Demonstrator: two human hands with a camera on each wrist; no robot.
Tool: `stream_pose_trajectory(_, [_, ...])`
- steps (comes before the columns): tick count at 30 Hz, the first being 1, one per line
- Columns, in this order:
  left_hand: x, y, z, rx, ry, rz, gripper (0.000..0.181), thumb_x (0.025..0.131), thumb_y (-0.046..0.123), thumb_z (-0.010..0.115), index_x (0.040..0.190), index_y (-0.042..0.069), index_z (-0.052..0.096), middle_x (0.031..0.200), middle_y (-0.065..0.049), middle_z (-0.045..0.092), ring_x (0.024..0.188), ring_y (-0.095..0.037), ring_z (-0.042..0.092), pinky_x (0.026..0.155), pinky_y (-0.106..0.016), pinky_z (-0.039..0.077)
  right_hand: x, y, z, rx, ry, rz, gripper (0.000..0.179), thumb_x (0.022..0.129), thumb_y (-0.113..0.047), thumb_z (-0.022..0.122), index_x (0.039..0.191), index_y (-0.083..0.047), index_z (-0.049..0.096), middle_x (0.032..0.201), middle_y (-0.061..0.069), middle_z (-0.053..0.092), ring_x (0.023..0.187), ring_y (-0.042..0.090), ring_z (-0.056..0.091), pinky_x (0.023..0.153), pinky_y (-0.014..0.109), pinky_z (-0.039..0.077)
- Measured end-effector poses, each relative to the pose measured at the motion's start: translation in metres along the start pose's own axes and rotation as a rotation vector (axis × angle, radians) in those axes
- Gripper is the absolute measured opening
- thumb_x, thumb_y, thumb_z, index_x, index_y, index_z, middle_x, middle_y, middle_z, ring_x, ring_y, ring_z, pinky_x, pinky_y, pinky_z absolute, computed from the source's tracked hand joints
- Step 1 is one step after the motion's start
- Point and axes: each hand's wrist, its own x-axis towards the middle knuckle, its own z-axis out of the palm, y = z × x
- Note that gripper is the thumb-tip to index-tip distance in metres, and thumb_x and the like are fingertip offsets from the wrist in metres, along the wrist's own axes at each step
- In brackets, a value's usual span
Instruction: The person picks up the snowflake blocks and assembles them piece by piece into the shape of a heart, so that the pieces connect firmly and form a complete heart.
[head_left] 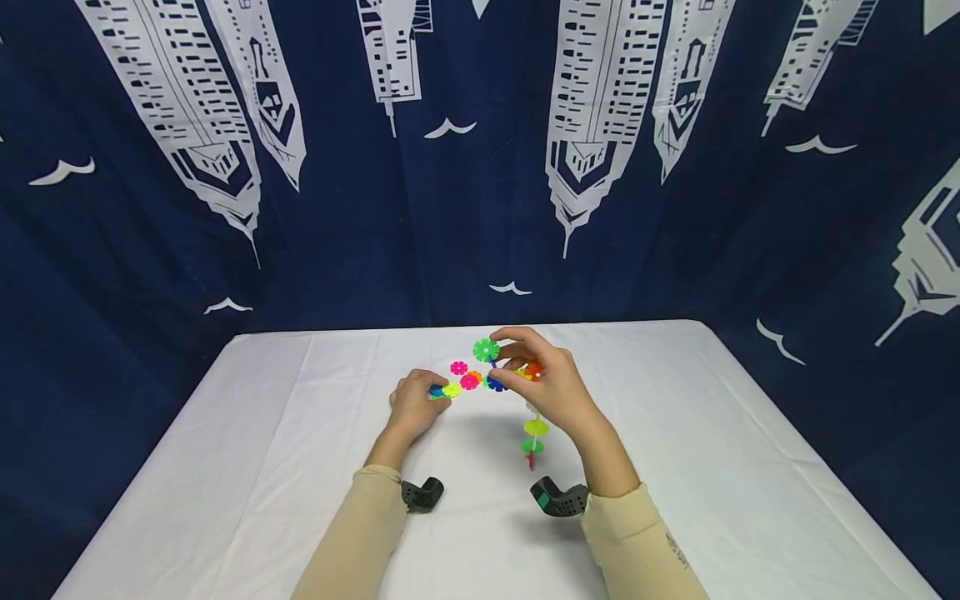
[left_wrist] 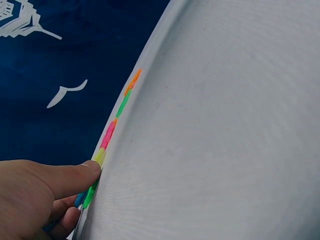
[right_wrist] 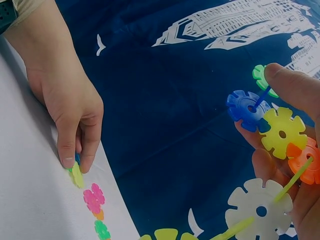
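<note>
One disc chain point(head_left: 536, 427), pinched by my right hand point(head_left: 551, 387), could part under its hanging weight; my left hand point(head_left: 412, 407) pinches several discs point(head_left: 451, 389).

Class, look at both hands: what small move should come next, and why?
Probably lift the blue disc in the left hand towards the green disc at the chain's upper end. The left hand appears to pinch that blue disc at the table, while the right hand holds the chain with its green disc up, one side seemingly free.
</note>
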Motion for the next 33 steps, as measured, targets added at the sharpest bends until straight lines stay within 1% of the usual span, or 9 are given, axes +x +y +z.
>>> stream_pose_trajectory(4, [-0.0010,-0.0009,0.0006,-0.016,0.019,0.003,0.021,0.082,0.015,0.081,0.102,0.010,0.076,0.127,-0.012,0.063,0.123,-0.035,0.052,0.101,-0.053,0.032,-0.0003,0.0000,0.0001,0.005,-0.003,-0.006,0.045,0.087,-0.013,0.078,0.127,-0.017,0.060,0.108,0.009,0.076,0.082,0.015,0.072,0.071,0.024,0.059])
stream_pose_trajectory(7, [-0.0023,-0.0014,0.0011,-0.024,0.026,0.004,0.022,0.080,0.017,0.084,0.099,0.010,0.077,0.126,-0.011,0.065,0.123,-0.034,0.052,0.101,-0.052,0.032,-0.0007,0.0005,0.0005,0.000,-0.006,0.000,0.045,0.087,-0.013,0.078,0.128,-0.017,0.060,0.109,0.008,0.076,0.083,0.015,0.071,0.071,0.024,0.059])
stream_pose_trajectory(14, [-0.0043,0.0010,0.0002,0.003,0.056,0.031,0.022,0.078,0.021,0.086,0.095,0.010,0.077,0.123,-0.010,0.067,0.119,-0.034,0.055,0.097,-0.052,0.035,-0.0009,0.0008,0.0008,-0.011,-0.005,-0.009,0.045,0.086,-0.013,0.078,0.127,-0.017,0.060,0.109,0.008,0.076,0.082,0.015,0.072,0.071,0.024,0.059])
stream_pose_trajectory(18, [-0.0043,0.0028,-0.0004,0.007,0.059,0.020,0.024,0.078,0.020,0.086,0.098,0.011,0.074,0.124,-0.011,0.066,0.118,-0.034,0.055,0.098,-0.052,0.035,-0.0005,0.0005,0.0006,-0.016,-0.005,-0.008,0.045,0.086,-0.014,0.078,0.127,-0.018,0.060,0.109,0.007,0.076,0.083,0.014,0.071,0.071,0.024,0.059])
stream_pose_trajectory(23, [-0.0039,0.0018,0.0009,0.049,0.054,0.021,0.038,0.079,0.023,0.084,0.114,0.011,0.072,0.126,-0.012,0.065,0.119,-0.034,0.055,0.097,-0.051,0.036,-0.0009,0.0002,0.0005,-0.019,-0.010,0.004,0.045,0.087,-0.014,0.078,0.128,-0.018,0.060,0.109,0.007,0.076,0.083,0.014,0.071,0.072,0.024,0.059])
stream_pose_trajectory(25, [-0.0035,0.0011,0.0015,0.069,0.050,0.031,0.039,0.080,0.023,0.084,0.116,0.011,0.073,0.128,-0.012,0.064,0.119,-0.034,0.055,0.097,-0.051,0.036,-0.0011,-0.0001,0.0005,-0.019,-0.012,0.004,0.045,0.087,-0.013,0.078,0.128,-0.018,0.060,0.109,0.008,0.076,0.083,0.014,0.071,0.072,0.024,0.059])
stream_pose_trajectory(28, [-0.0034,0.0006,0.0018,0.080,0.044,0.040,0.034,0.081,0.023,0.083,0.112,0.012,0.076,0.128,-0.012,0.063,0.120,-0.035,0.054,0.097,-0.052,0.036,-0.0015,-0.0010,0.0002,-0.018,-0.013,0.000,0.045,0.087,-0.013,0.078,0.128,-0.017,0.060,0.109,0.008,0.076,0.083,0.015,0.071,0.072,0.024,0.059])
stream_pose_trajectory(31, [-0.0036,0.0005,0.0017,0.073,0.046,0.041,0.030,0.081,0.022,0.083,0.108,0.011,0.077,0.127,-0.011,0.064,0.121,-0.034,0.054,0.098,-0.052,0.035,-0.0018,-0.0018,-0.0001,-0.020,-0.013,-0.001,0.045,0.087,-0.013,0.078,0.128,-0.017,0.060,0.109,0.008,0.076,0.083,0.015,0.071,0.072,0.024,0.059])
stream_pose_trajectory(33, [-0.0039,0.0010,0.0017,0.058,0.058,0.038,0.027,0.081,0.021,0.083,0.105,0.010,0.077,0.125,-0.011,0.065,0.120,-0.034,0.055,0.097,-0.052,0.035,-0.0019,-0.0017,-0.0002,-0.025,-0.013,-0.002,0.045,0.087,-0.013,0.078,0.128,-0.017,0.060,0.108,0.008,0.076,0.083,0.014,0.071,0.071,0.024,0.059])
